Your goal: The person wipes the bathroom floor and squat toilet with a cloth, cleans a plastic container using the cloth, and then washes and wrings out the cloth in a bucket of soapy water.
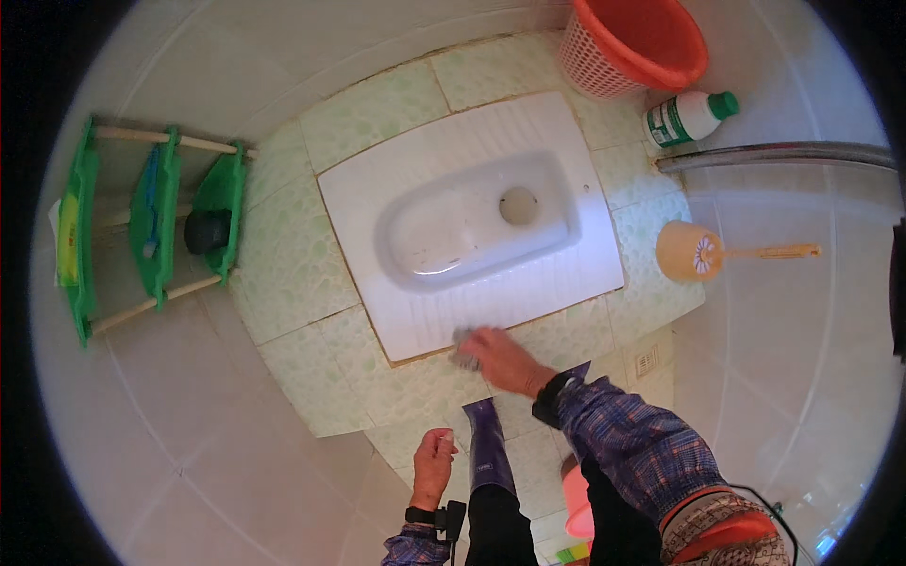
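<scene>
A white squat toilet pan (444, 160) is set in the green tiled floor. My right hand (505, 360) reaches down to its near edge and presses a grey cloth or sponge (464, 351) against the rim; the hand is blurred. My left hand (434, 460) hangs loosely curled near my knee, holding nothing that I can see. A dark purple rubber boot (488, 451) stands between my hands on the tiles.
A green three-tier corner shelf (156, 217) stands at left. At the back right are an orange-red basket (630, 42) and a white bottle with green cap (687, 117). A toilet brush (698, 253) lies at right under a metal pipe (783, 153).
</scene>
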`<action>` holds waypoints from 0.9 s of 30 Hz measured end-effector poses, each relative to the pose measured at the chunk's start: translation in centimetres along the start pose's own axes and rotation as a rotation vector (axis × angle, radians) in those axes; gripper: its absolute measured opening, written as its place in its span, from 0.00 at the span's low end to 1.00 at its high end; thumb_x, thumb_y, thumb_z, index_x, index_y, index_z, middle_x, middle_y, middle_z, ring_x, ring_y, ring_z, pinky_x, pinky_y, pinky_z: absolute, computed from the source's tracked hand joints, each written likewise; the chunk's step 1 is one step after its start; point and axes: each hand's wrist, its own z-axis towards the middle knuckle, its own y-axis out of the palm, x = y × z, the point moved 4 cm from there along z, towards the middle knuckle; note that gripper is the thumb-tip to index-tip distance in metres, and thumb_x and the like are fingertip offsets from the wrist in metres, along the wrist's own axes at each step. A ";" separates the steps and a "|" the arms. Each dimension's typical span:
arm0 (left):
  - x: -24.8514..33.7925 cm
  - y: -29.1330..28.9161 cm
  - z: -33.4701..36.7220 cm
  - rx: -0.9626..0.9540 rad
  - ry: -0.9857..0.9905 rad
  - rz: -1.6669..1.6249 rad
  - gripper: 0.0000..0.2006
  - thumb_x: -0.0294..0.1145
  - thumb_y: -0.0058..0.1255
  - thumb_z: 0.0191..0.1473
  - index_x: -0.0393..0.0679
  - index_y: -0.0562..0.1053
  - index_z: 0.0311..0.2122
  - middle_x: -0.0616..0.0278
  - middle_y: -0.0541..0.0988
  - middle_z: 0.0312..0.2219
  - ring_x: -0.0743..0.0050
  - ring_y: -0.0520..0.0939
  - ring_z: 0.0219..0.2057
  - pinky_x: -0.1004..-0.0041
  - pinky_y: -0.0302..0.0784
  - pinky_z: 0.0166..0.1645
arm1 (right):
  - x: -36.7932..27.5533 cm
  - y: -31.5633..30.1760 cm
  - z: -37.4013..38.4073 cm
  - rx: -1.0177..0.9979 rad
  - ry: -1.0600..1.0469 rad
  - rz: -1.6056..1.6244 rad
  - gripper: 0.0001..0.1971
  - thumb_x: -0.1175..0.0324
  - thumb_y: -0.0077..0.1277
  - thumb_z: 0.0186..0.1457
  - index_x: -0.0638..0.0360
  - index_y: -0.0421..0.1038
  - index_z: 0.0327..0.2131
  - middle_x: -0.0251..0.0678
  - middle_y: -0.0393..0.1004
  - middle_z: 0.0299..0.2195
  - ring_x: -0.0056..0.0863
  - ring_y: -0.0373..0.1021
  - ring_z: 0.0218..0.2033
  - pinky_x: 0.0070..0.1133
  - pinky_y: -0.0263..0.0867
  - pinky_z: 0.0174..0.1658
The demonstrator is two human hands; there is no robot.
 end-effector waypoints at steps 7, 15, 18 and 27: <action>-1.7 0.9 -0.8 -0.044 0.031 -0.061 0.13 0.37 0.46 0.61 0.39 0.71 0.43 0.64 0.76 0.25 0.80 0.75 0.28 0.77 0.72 0.35 | 1.4 6.1 6.9 -0.091 -0.233 -0.377 0.16 0.68 0.47 0.48 0.55 0.68 0.43 0.40 0.67 0.39 0.38 0.65 0.41 0.33 0.67 0.42; -7.2 -4.0 -3.9 0.110 0.008 -0.071 0.15 0.42 0.46 0.60 0.40 0.71 0.43 0.65 0.75 0.25 0.80 0.73 0.25 0.77 0.71 0.30 | 3.0 -16.0 14.5 0.359 0.340 0.088 0.18 0.73 0.43 0.50 0.61 0.68 0.46 0.53 0.73 0.41 0.50 0.71 0.39 0.36 0.68 0.42; -6.5 -4.0 -3.9 0.121 -0.004 -0.099 0.15 0.42 0.45 0.60 0.40 0.71 0.43 0.66 0.75 0.25 0.81 0.73 0.25 0.77 0.70 0.30 | -0.2 -20.7 14.3 0.315 0.373 0.427 0.18 0.72 0.46 0.49 0.64 0.68 0.45 0.54 0.75 0.37 0.50 0.72 0.38 0.35 0.69 0.41; 0.6 -2.3 -5.3 -0.005 0.146 -0.085 0.14 0.41 0.46 0.60 0.40 0.72 0.42 0.65 0.75 0.25 0.81 0.73 0.25 0.77 0.71 0.30 | 2.4 -22.6 6.3 0.576 0.430 0.690 0.21 0.69 0.51 0.50 0.65 0.67 0.49 0.47 0.74 0.45 0.41 0.72 0.42 0.30 0.69 0.45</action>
